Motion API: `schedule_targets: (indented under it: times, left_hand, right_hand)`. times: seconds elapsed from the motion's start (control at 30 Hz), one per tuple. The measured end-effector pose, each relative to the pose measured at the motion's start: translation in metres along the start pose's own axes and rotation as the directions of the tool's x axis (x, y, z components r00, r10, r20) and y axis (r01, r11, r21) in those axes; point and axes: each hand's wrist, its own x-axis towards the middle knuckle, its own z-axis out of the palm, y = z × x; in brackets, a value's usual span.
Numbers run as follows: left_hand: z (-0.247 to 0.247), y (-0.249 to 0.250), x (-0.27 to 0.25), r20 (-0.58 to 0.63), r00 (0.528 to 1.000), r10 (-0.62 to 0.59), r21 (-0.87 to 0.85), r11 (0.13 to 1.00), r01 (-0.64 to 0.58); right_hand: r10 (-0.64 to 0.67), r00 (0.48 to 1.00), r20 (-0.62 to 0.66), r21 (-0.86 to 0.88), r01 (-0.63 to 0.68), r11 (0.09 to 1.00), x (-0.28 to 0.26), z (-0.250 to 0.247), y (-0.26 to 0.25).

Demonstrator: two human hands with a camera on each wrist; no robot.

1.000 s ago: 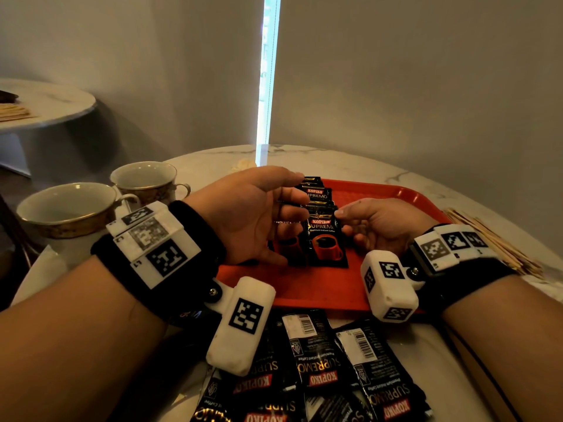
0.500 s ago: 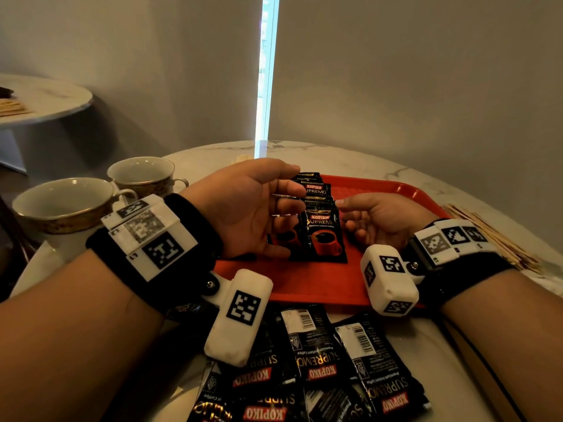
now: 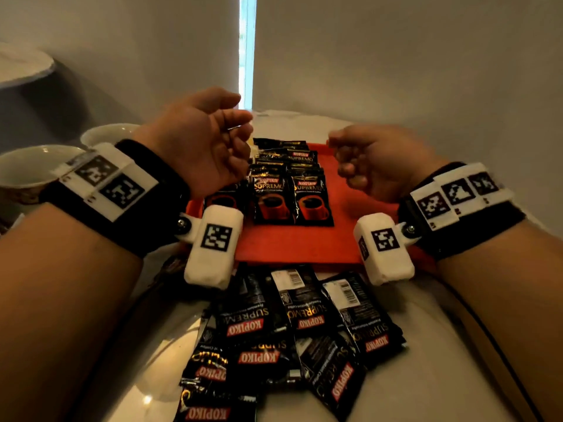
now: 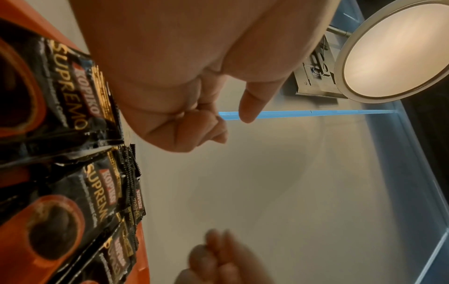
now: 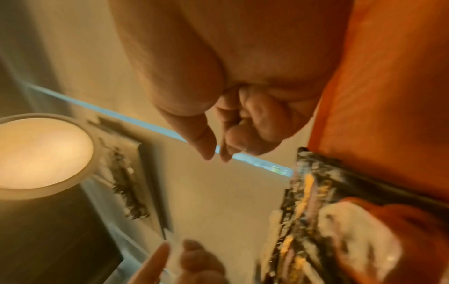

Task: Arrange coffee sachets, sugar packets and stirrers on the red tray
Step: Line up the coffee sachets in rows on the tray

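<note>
Glossy black foil coffee sachets [image 3: 292,193] are lying in overlapping rows on the flat red plastic tray [image 3: 298,245], each one rectangular with crimped, saw-toothed ends. Their fronts are showing a red cup of dark coffee, a red "KOPIKO" badge and gold "SUPREMO" lettering. A loose heap of the same black sachets [image 3: 292,336] is sprawling on the pale, smooth marble-look tabletop [image 3: 426,376] just in front of the tray, turned the other way, with white barcode panels showing on several backs.

The left hand [image 3: 201,147] is hovering above the tray's left side, fingers loosely curled, thumb apart, gripping nothing. The right hand [image 3: 374,159] is hanging over the tray's right side, fingers curled into a loose fist, also empty.

Two rounded white ceramic cups with gold bands [image 3: 27,172] are standing at the left, partly hidden behind the left wrist.
</note>
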Motion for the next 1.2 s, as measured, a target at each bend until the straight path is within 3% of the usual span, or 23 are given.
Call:
schedule_targets:
  times: [0.13,0.23,0.4,0.5,0.7,0.77,0.9,1.07,1.2]
  left_hand:
    - [-0.001,0.001,0.0,-0.007,1.0,0.017,-0.052,0.999,-0.018]
    - [-0.003,0.001,-0.002,-0.013,1.0,0.012,-0.095,0.995,-0.014]
    - [-0.004,0.004,-0.002,-0.001,1.0,-0.005,-0.167,0.986,0.004]
    - [-0.01,0.007,-0.005,0.03,1.0,0.004,-0.208,0.978,0.003]
    - [-0.013,0.012,-0.008,0.052,0.999,0.013,-0.245,0.97,0.001]
    - [-0.016,0.015,-0.007,0.064,0.998,0.001,-0.262,0.965,0.016]
    - [-0.019,0.015,-0.005,0.088,0.996,-0.029,-0.262,0.964,0.052]
    - [-0.021,0.013,-0.004,0.104,0.993,-0.047,-0.244,0.967,0.072]
    - [-0.022,0.014,-0.004,0.106,0.993,-0.045,-0.247,0.967,0.07]
  right_hand:
    - [-0.121,0.965,0.233,-0.14,0.156,0.978,-0.03,0.012,-0.024]
    - [-0.101,0.909,0.404,-0.32,0.243,0.916,-0.051,0.029,-0.029]
    - [-0.036,0.826,0.562,-0.493,0.37,0.788,-0.084,0.052,-0.034]
    - [0.058,0.796,0.603,-0.589,0.395,0.705,-0.107,0.064,-0.032]
    - [0.07,0.723,0.687,-0.702,0.636,0.32,-0.135,0.087,-0.022]
    - [0.147,0.694,0.705,-0.707,0.669,0.229,-0.138,0.095,-0.021]
    - [0.23,0.652,0.723,-0.687,0.714,0.134,-0.144,0.105,-0.015]
    - [0.256,0.65,0.716,-0.679,0.734,0.035,-0.142,0.113,-0.003]
    - [0.211,0.659,0.722,-0.681,0.73,0.051,-0.144,0.107,0.002]
